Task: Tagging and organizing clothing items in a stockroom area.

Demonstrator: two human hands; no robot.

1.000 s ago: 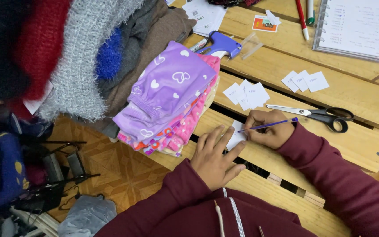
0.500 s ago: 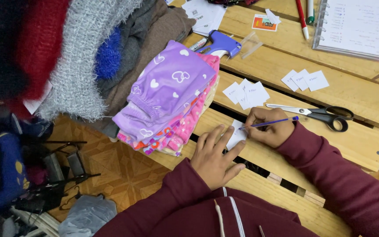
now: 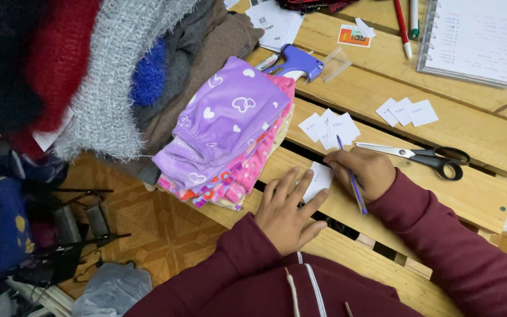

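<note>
Left hand point(image 3: 286, 211) lies flat, fingers spread, pinning a small white paper slip point(image 3: 318, 179) to the near plank of the wooden table point(image 3: 476, 194). Right hand point(image 3: 364, 171), just right of it, loosely grips a blue pen point(image 3: 351, 175), fingertips touching the slip.

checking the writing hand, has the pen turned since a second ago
Yes. The blue pen in the right hand has swung: its rear end, earlier aimed toward the scissors, now points toward the sleeve.

A small white paper slip point(image 3: 319, 178) lies flat on a pale wooden slat of the worktop point(image 3: 476, 194), pinned at its near edge under the left hand's point(image 3: 286, 210) fingers. A slim blue pen point(image 3: 351, 175) sits in the right hand point(image 3: 364, 170), slanting away from the slip.
</note>
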